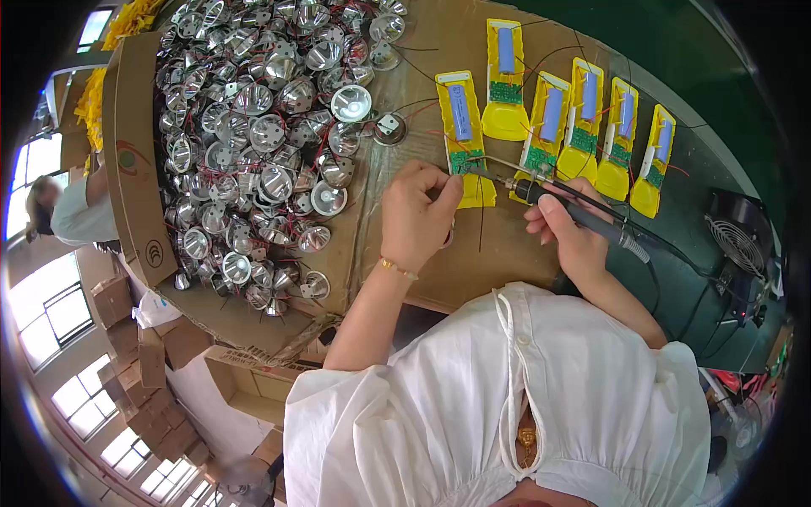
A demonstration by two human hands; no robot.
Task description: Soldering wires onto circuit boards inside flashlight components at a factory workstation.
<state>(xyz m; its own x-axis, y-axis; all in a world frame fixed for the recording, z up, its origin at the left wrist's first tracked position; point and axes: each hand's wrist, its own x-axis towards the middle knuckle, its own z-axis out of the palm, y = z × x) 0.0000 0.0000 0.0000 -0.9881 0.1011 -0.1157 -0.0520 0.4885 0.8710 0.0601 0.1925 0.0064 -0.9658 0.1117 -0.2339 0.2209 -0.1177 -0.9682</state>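
My right hand (579, 241) is wrapped round the grip of a soldering iron (596, 223), whose tip points left. That tip reaches the green circuit board (461, 159) in a yellow plastic casing (477, 196); whether it touches is too small to tell. In the same casing lies a blue cylindrical battery cell (460, 113). My left hand (414, 213) rests beside the board, thumb and fingers pinched together; what they hold is hidden. A silvery reflector lamp head (389, 128) lies left of the casing, with thin wires near it.
Several more yellow casings with cells and boards, one of them (507, 118), stand to the right. A heap of reflectors (253, 144) covers the left, bordered by a cardboard wall (135, 177). A black fan (737, 232) and cables sit at right. Other people appear far left.
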